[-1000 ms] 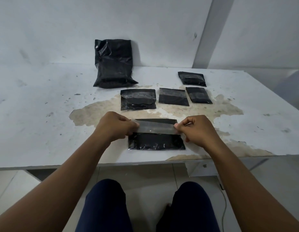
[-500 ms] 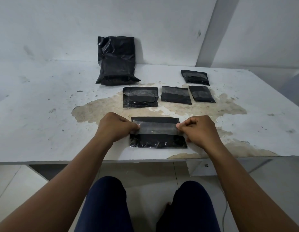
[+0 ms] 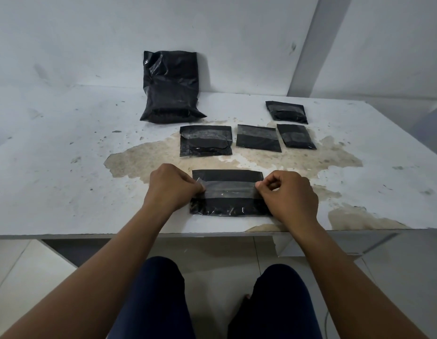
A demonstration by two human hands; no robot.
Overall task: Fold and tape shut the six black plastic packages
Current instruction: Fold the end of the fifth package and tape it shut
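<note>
Head view, step in hand: I am laying a strip of clear tape (image 3: 228, 189) across the folded package (image 3: 228, 194) at lower centre of the frame, near the front edge of the counter (image 3: 65, 192).
Left hand (image 3: 172, 185): curled narrow, fingertips pinching the left end of the tape at the package's left edge.
Right hand (image 3: 289, 195): curled narrow too, thumb and forefinger pinching the right end of the tape over the package's right edge.
Tape: it runs level across the middle of the package and looks stretched flat; I cannot tell whether it is fully stuck down.
Sealed packages: four lie above it around mid-frame, a left one (image 3: 205, 140), a middle one (image 3: 258, 138), a right one (image 3: 296, 137) and a far one (image 3: 287, 111), each with a pale tape band.
Large bag (image 3: 171, 86): upper centre, leaning on the wall; it looks unfolded, so I judge it is the last to do.
Doing it well: I would keep the tape taut and level, lower both ends together, then rub from the centre outward to press out wrinkles and wrap the ends around the sides.
Risk: slack in the tape would crease over the slippery plastic and let the fold spring open.
</note>
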